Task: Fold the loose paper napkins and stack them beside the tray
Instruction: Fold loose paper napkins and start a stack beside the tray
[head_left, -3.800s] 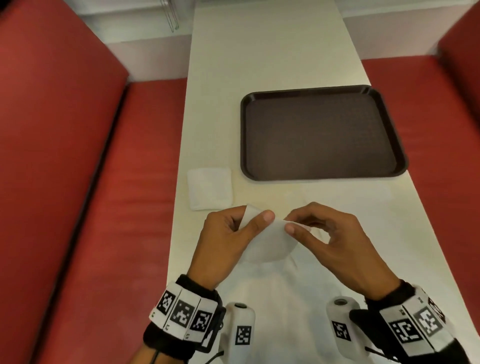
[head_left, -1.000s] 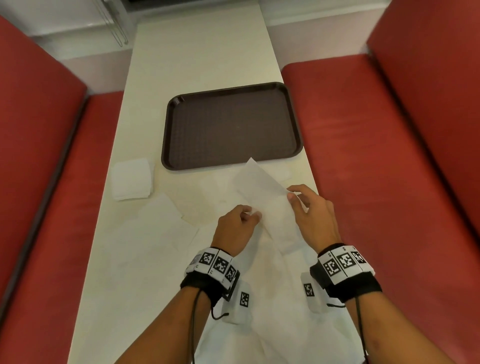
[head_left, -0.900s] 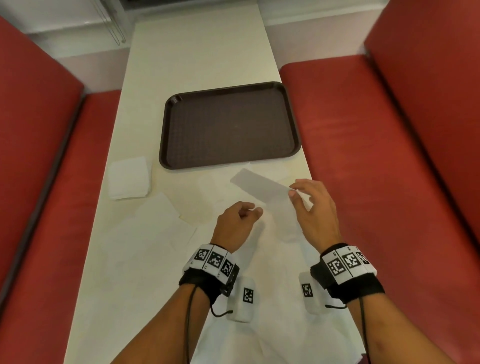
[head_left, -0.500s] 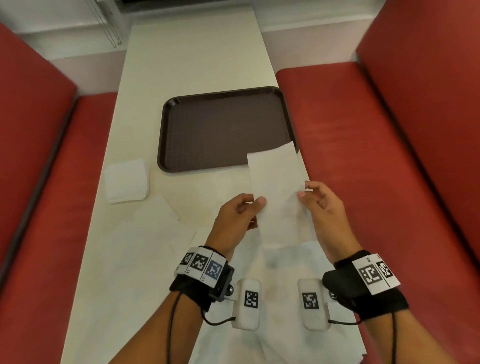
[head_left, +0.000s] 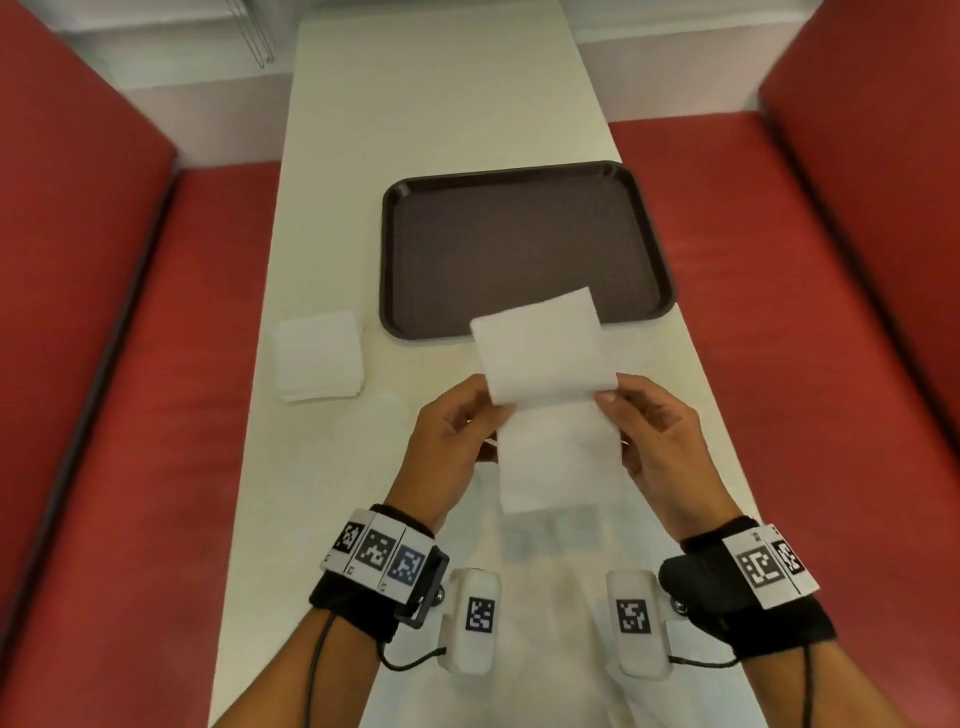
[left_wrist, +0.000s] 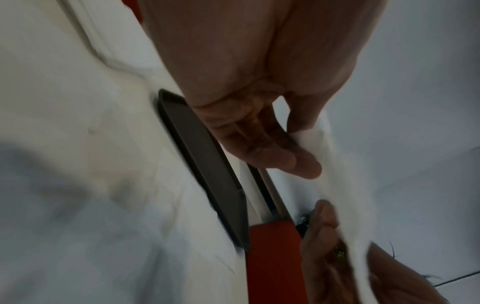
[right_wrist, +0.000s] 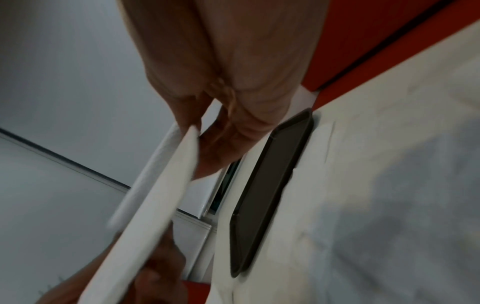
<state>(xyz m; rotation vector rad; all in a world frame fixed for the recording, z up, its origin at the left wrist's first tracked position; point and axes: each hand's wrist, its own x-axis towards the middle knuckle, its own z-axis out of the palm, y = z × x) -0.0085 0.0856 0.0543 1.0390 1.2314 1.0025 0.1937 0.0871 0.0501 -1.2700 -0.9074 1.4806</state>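
A long white paper napkin (head_left: 545, 358) is held in the air over the near edge of the dark brown tray (head_left: 519, 234). My left hand (head_left: 470, 431) pinches its left edge, and my right hand (head_left: 631, 415) pinches its right edge. The upper half of the napkin stands up toward the tray; the lower half hangs down between my wrists. In the left wrist view the thumb and fingers (left_wrist: 285, 160) clamp the napkin (left_wrist: 335, 174). In the right wrist view the napkin (right_wrist: 161, 195) shows edge-on beside the tray (right_wrist: 270, 185). A stack of folded napkins (head_left: 319, 356) lies left of the tray.
Several loose unfolded napkins (head_left: 363, 431) lie flat on the white table (head_left: 441, 93) in front of me and under my wrists. Red bench seats (head_left: 130, 415) run along both sides of the narrow table. A wire rack (head_left: 254, 36) stands at the far left corner.
Both hands have lifted the napkin off the table and turned it lengthwise, away from me. It now stands higher and straighter between my hands. The head view has shifted to the left.
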